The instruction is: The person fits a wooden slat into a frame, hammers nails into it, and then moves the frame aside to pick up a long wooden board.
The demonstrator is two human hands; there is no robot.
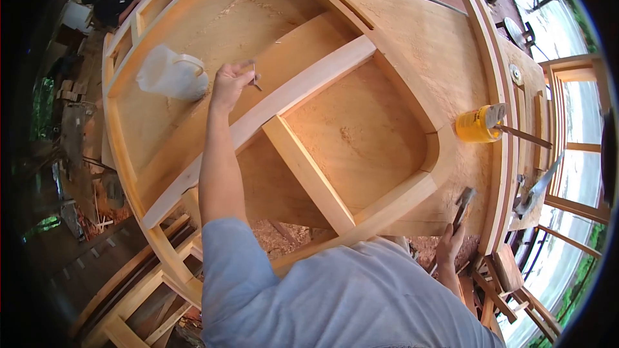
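I lean over a wooden boat hull (pixel 361 135) with plywood panels and pale frame ribs. My left hand (pixel 229 84) is stretched far forward over a curved cross rib (pixel 290 90) and pinches a small thin metal piece, like a nail or screw (pixel 255 79), at its fingertips. My right hand (pixel 450 242) is low at the near right, by the hull's edge, and grips the handle of a hammer (pixel 463 205) whose head points up over the deck.
A translucent white plastic jug (pixel 171 74) lies inside the hull beside my left hand. A yellow container (pixel 476 125) with a stick in it stands on the right deck. Timber pieces and tools lie along the right gunwale. Another person sits at the far top left.
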